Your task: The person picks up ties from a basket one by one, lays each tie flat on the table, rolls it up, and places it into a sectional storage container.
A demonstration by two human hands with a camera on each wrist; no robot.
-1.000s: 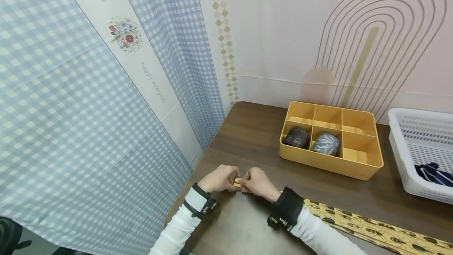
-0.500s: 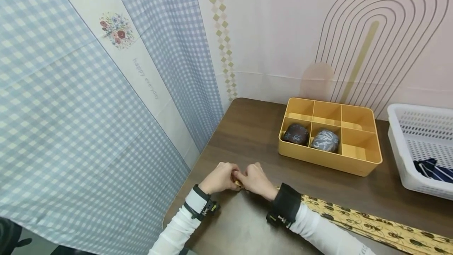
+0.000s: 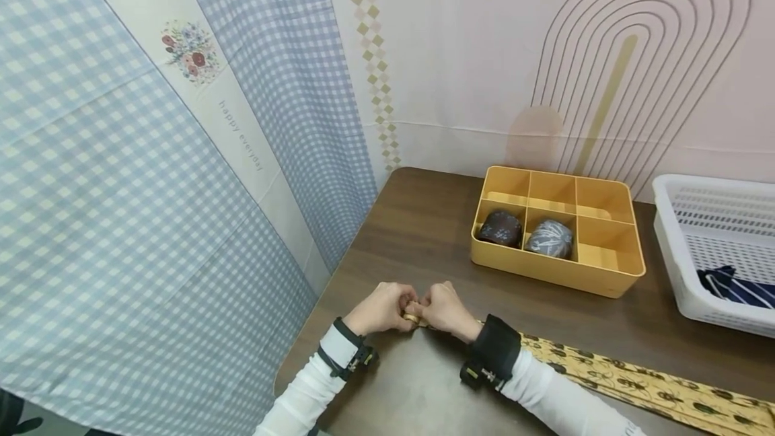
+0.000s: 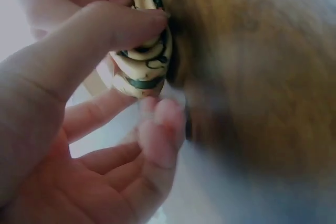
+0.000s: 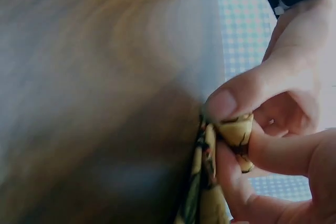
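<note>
Both hands have kept working the same small roll: the left hand [image 3: 380, 307] and right hand [image 3: 447, 309] pinch the rolled end of the yellow patterned tie [image 3: 630, 382] at the table's [image 3: 424, 234] near edge. Little has shifted in the last second (fingers only edged closer), so the rolling looks barely begun, with most of the tie trailing flat to the right.

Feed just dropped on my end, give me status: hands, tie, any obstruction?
Left hand and right hand both pinch rolled end of yellow tie. Rest trails flat along table. Nothing blocking.

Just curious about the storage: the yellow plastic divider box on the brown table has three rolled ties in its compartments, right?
Not quite: the yellow plastic divider box on the brown table has two rolled ties, one dark, one grey, as the head view shows.
</note>
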